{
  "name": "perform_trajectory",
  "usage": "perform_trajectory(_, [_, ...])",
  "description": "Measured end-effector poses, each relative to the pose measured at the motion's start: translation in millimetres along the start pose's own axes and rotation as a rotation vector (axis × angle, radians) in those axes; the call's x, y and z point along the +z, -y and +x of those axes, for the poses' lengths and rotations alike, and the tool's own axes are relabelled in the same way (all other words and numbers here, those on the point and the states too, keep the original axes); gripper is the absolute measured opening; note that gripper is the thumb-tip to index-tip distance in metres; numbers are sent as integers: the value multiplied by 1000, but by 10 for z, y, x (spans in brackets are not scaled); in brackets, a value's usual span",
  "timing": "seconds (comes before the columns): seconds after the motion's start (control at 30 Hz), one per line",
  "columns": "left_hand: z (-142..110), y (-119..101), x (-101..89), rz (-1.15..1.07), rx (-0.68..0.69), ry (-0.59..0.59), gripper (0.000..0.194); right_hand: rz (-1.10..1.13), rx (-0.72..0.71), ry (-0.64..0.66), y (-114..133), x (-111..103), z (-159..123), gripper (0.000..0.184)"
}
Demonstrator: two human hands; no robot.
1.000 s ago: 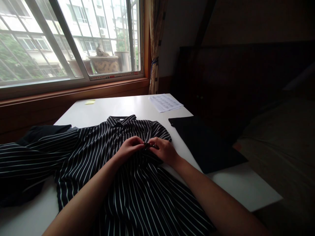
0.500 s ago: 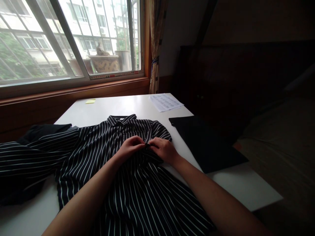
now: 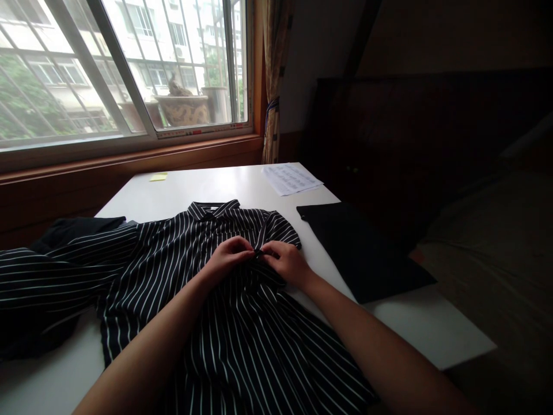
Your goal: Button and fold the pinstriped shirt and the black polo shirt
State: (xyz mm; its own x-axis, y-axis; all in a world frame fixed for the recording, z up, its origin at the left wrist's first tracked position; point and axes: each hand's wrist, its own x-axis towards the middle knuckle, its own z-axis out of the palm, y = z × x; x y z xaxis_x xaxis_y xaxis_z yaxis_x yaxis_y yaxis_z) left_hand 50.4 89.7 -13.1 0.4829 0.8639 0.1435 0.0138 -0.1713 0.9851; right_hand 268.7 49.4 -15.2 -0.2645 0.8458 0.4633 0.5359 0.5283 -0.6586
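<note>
A dark shirt [image 3: 168,265] with thin white stripes lies spread on the white table [image 3: 207,181], its collar toward the window. One long sleeve stretches out to the left; the sleeve on the right is folded in over the front. Above the shirt's chest, my left hand [image 3: 228,253] pinches a bit of the striped cloth between thumb and fingers. My right hand [image 3: 287,262] grips the same gathered part from the other side, fingertips close to the left ones. The small spot between the fingertips is too dark to make out.
Folded dark cloth [image 3: 363,248] lies along the table's right side. Printed papers [image 3: 291,178] and a yellow sticky note [image 3: 158,176] rest at the far end. More dark clothing [image 3: 78,230] sits under the left sleeve. A barred window [image 3: 185,69] and a curtain [image 3: 272,86] stand behind.
Hardly anything differs: both hands stay on the same part of the shirt, with only a slight shift of the fingers and of the view.
</note>
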Motion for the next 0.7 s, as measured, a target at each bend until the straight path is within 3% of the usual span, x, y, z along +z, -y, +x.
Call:
perform_trajectory(0.43, [-6,8,7,11,19,39,25,-79,1,-1,20,11,-20,13])
perform_trajectory(0.7, [-25,40,63,126,157,72,26,-140,-20,-18,22,-12,-32,14])
